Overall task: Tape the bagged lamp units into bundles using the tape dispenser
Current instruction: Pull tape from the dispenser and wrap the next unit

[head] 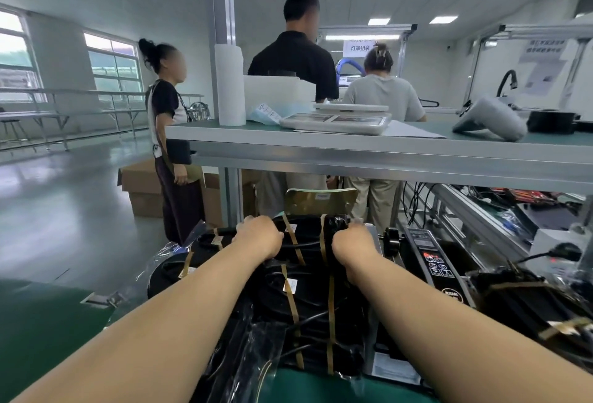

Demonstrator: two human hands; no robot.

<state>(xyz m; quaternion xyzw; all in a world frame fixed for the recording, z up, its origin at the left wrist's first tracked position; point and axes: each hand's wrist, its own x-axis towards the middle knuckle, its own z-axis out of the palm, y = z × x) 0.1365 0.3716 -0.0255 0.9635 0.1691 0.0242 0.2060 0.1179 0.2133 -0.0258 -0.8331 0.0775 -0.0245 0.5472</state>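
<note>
A stack of black bagged lamp units [308,300] lies in front of me, crossed by several strips of brown tape. My left hand [258,235] grips the far left side of the top unit, fingers curled over its edge. My right hand [353,242] grips the far right side the same way. The black tape dispenser [430,261] with its control panel stands just right of the stack. More bagged units lie to the left [179,261] and to the right [526,300].
A raised shelf [353,149] runs across above the stack, carrying a scale [337,120], a white roll and a plastic box. Three people stand beyond it. Cardboard boxes [144,190] sit on the floor at left. Cables and parts crowd the right side.
</note>
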